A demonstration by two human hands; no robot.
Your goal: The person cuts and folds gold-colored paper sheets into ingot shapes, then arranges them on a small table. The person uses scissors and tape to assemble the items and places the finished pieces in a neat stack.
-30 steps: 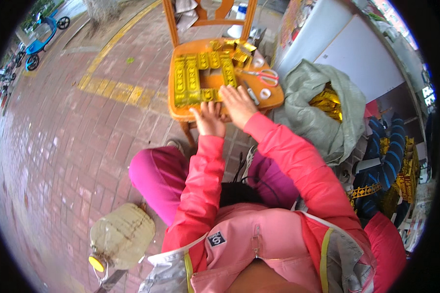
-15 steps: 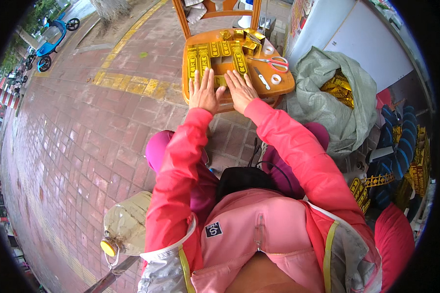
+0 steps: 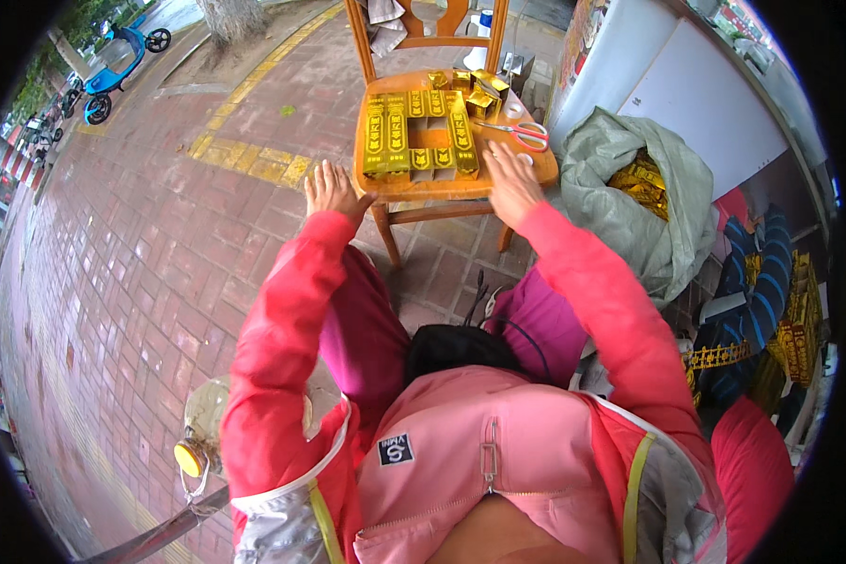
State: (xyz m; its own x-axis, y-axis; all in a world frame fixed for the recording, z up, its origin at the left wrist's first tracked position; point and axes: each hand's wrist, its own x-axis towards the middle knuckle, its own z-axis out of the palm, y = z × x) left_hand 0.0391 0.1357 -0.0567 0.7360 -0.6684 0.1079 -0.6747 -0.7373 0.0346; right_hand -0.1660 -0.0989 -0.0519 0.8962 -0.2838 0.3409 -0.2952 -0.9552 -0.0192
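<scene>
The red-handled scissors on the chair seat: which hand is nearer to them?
Right. The right hand lies on the seat just below the scissors; the left hand is off the seat's far left edge.

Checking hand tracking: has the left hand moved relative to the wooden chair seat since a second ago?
Yes. The left hand has slid left off the gold pieces to the left front corner of the chair seat.

Long gold foil-wrapped boxes lay in rows across the wooden chair seat, reaching its front edge, with loose gold ones at the back edge. More gold packages filled the grey-green woven sack beside the seat's right edge.
</scene>
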